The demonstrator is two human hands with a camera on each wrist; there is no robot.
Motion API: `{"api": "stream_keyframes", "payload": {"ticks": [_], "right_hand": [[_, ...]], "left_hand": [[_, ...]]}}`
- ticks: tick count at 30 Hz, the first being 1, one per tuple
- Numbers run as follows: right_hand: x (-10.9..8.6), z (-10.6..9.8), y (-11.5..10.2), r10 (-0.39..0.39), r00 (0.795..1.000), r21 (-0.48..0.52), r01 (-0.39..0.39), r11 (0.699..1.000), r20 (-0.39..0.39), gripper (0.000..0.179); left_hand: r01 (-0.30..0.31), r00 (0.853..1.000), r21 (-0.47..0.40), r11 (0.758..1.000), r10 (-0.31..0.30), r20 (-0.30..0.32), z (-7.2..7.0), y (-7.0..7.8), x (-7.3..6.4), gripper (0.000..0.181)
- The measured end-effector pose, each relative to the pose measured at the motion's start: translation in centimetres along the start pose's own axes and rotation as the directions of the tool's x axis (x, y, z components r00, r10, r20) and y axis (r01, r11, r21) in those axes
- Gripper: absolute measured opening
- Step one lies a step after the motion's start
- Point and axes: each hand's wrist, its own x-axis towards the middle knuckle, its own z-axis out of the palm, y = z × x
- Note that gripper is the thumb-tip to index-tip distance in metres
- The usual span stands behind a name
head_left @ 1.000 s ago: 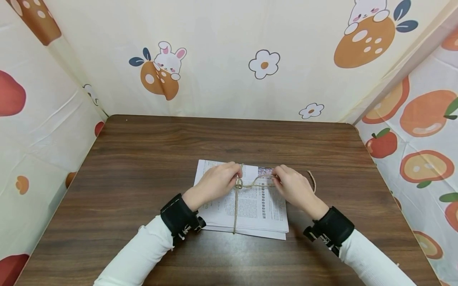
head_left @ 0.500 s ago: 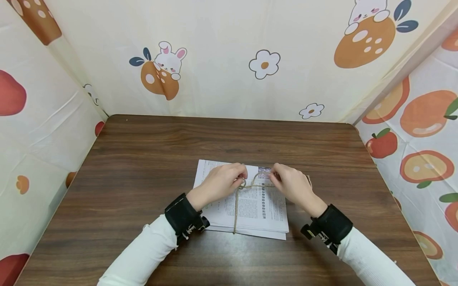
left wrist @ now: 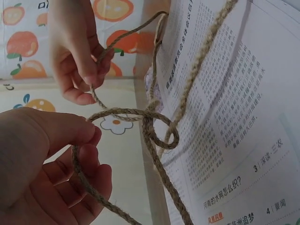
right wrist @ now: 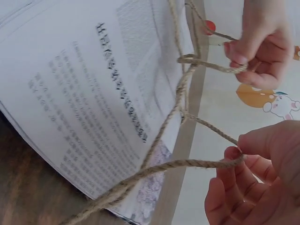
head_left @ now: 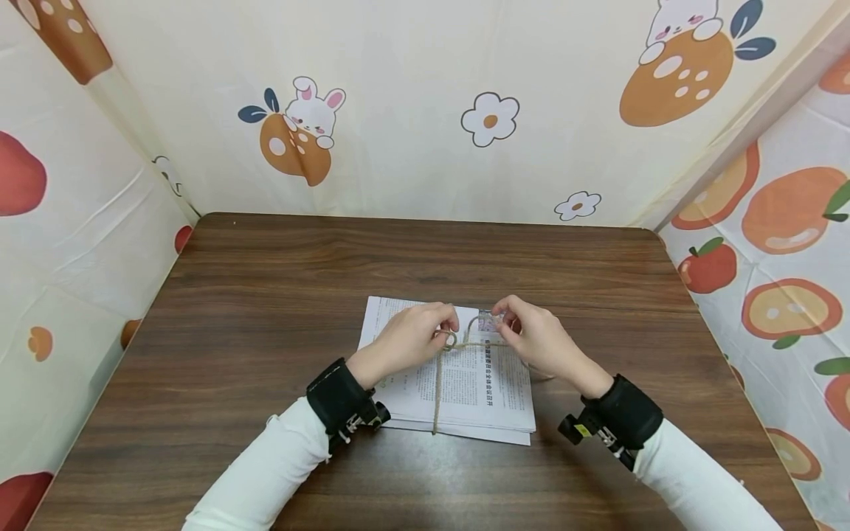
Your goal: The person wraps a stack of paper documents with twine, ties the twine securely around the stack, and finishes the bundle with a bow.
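Note:
A stack of newspapers (head_left: 465,398) lies on the table, bound lengthwise and crosswise with brown twine (head_left: 437,391). Over the crossing near the stack's far part, my left hand (head_left: 413,335) pinches one strand between thumb and forefinger. In the left wrist view a loop of twine (left wrist: 174,140) hangs beside the knot, close to the left fingertips. To the right, my right hand (head_left: 541,335) pinches another strand, which bends at its fingertips (right wrist: 234,152) in the right wrist view. Both strands run from the same crossing. How the knot is wound there is partly hidden.
The dark wooden table (head_left: 299,280) extends around the stack. A cream patterned curtain (head_left: 412,147) hangs behind it, with fruit-printed sheets (head_left: 790,354) at the sides. A loose twine end trails past the stack's right edge.
My left hand has shifted slightly right with its strand. The right hand has drawn a little left and turned, and the twine tail behind it has dropped lower.

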Motion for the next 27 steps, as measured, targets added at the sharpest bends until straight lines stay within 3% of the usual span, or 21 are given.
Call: {"api": "stream_keyframes", "payload": {"ticks": [8, 14, 16, 19, 27], "right_hand": [[0.6, -1.2, -0.3, 0.003, 0.998, 0.103, -0.009, 0.995, 0.064, 0.019], [0.9, -1.5, -0.7, 0.013, 0.993, 0.177, -0.034, 0.984, 0.116, 0.016], [1.0, -1.4, -0.9, 0.022, 0.990, 0.205, -0.051, 0.977, 0.142, 0.014], [1.3, -1.2, -1.4, 0.037, 0.981, 0.261, -0.086, 0.961, 0.189, 0.012], [1.9, -1.1, -2.9, 0.065, 0.957, 0.417, -0.184, 0.890, 0.284, 0.019]], "left_hand": [[0.015, 1.000, 0.041, 0.999, -0.014, -0.015, -0.2, -0.7, -0.2, 0.015], [0.093, 0.996, 0.119, 0.988, -0.093, -0.006, -0.2, -1.2, -0.6, 0.003], [0.117, 0.993, 0.132, 0.984, -0.116, -0.009, -0.1, -1.4, -0.6, 0.007], [0.142, 0.990, 0.110, 0.984, -0.141, -0.017, 0.0, -1.5, -0.6, 0.014], [0.197, 0.980, -0.027, 0.980, -0.198, 0.000, 0.1, -1.6, -0.3, 0.009]]}}
